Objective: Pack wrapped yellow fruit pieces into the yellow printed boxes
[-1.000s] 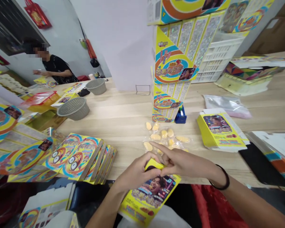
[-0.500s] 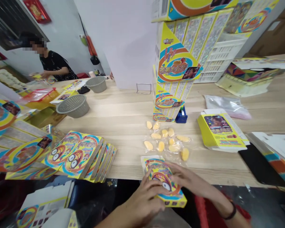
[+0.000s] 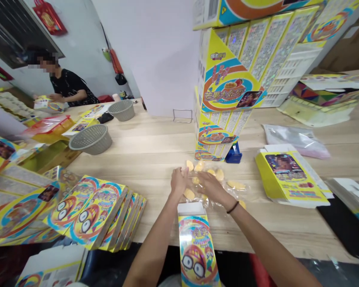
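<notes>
Both my hands are at the far end of a yellow snack box, among small yellow candies (image 3: 189, 194) in clear wrappers on the table. My left hand (image 3: 178, 182) is curled at the left edge of the group; what its fingers hold is hidden. My right hand (image 3: 210, 186) reaches in from the right, its fingers closed at a wrapped yellow candy (image 3: 195, 181). Below them the snack box (image 3: 197, 251), with a cartoon face in glasses, lies face up across the table's front edge. Its white end flap (image 3: 191, 209) stands open towards the candies. Neither hand touches the box.
A tall stack of display cartons (image 3: 227, 87) rises behind the candies, beside a blue tape dispenser (image 3: 233, 153). Several finished-looking boxes (image 3: 89, 211) lie overlapped at left, near grey baskets (image 3: 91, 139). An open carton (image 3: 290, 175) and a black phone-like slab (image 3: 344, 231) are at right. Another person (image 3: 67, 85) sits far left.
My hands have let go of the snack box and moved forward to the candies. The box now lies lower, pointing away from me. The other person's hands have raised a box slightly.
</notes>
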The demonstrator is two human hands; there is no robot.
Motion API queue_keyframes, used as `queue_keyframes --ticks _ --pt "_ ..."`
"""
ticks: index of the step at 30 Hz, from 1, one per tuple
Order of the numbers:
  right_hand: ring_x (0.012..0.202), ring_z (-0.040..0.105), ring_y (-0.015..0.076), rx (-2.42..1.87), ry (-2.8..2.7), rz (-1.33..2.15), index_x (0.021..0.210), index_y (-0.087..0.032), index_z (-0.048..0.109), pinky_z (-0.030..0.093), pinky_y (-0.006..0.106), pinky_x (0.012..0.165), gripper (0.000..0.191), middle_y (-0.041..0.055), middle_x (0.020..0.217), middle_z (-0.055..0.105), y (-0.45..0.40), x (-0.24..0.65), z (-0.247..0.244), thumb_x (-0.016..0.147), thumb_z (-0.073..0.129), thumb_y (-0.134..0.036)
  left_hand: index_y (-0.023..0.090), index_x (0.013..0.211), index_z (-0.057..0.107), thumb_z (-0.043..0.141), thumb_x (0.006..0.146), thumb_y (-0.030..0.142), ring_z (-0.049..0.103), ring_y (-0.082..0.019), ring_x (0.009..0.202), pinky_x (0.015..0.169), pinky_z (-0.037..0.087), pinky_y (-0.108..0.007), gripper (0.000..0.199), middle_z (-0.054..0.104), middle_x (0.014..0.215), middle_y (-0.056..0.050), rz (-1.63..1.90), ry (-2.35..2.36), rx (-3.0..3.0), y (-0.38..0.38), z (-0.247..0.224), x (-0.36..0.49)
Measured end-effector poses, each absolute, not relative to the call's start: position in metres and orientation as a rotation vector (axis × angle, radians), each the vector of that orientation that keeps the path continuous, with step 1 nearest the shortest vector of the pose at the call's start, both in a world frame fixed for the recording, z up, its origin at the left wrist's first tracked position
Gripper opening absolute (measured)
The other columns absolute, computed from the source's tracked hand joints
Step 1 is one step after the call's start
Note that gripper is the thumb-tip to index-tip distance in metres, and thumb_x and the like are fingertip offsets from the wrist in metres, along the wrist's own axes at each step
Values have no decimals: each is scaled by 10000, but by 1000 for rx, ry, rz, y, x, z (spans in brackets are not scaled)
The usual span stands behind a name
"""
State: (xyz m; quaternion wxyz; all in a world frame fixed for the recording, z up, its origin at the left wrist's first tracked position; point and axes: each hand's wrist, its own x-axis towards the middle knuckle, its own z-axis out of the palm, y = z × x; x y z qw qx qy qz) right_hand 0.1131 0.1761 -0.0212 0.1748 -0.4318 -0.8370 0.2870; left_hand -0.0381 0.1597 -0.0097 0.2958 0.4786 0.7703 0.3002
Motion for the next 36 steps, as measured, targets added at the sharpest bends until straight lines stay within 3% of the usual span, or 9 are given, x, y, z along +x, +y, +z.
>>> queue_keyframes --ticks 4,8,11,14,17,20,24,28,36 --pt "949 554 297 -1281 -2300 769 874 -143 595 371 451 876 257 138 914 633 195 113 -35 649 561 -24 97 938 547 684 676 234 362 -366 1234 986 287 -444 326 491 1195 -226 752 2078 1192 231 -22 -33" --pt "843 572 234 -1320 -2088 802 847 -184 492 430 375 775 176 84 853 605 194 143 -27 702 470 -87 143 882 537 682 623 100 509 -285 1092 913 368 -377 301 603 995 -114 772 1865 1158 243 -20 -45" --pt "821 586 187 -1297 -1882 898 1012 -204 414 455 325 727 192 55 907 598 188 160 -13 823 397 -230 157 1017 491 601 734 183 597 -189 873 776 443 -311 305 619 881 -52 852 1665 1096 227 -9 -59" --pt "733 570 160 -1218 -1570 1214 1107 -206 430 446 297 696 324 5 775 587 177 156 2 841 467 -386 170 1094 464 554 786 299 583 -114 695 682 457 -258 346 606 840 -10 949 1469 1030 196 8 -64" --pt "518 428 110 -1077 -1281 1520 886 -190 535 369 252 527 327 -52 560 446 160 137 17 782 563 -499 147 958 557 643 716 414 537 -91 597 618 432 -231 371 584 739 10 1092 1215 936 156 30 -55" --pt "416 216 63 -840 -1047 1731 637 -194 449 228 221 416 410 -96 479 248 143 117 32 783 534 -568 144 815 571 608 749 473 548 -108 570 588 429 -237 338 586 647 4 1137 1021 925 121 53 -40" --pt "381 104 46 -634 -912 1919 678 -196 474 140 199 380 448 -123 440 168 124 106 49 760 511 -635 176 810 503 605 746 506 450 -66 415 435 375 -191 352 515 537 53 1239 950 917 94 73 -28" --pt "365 112 45 -561 -951 1968 769 -188 527 150 200 371 487 -122 433 196 109 108 56 742 492 -673 189 823 481 692 623 555 310 -27 354 351 253 -151 467 407 484 99 1287 989 765 86 77 -24" --pt "366 192 57 -632 -948 1896 574 -184 474 196 220 383 498 -93 421 238 93 103 63 794 456 -629 180 750 476 719 581 551 305 -24 380 373 242 -160 475 403 489 94 1262 1043 785 73 89 -18"
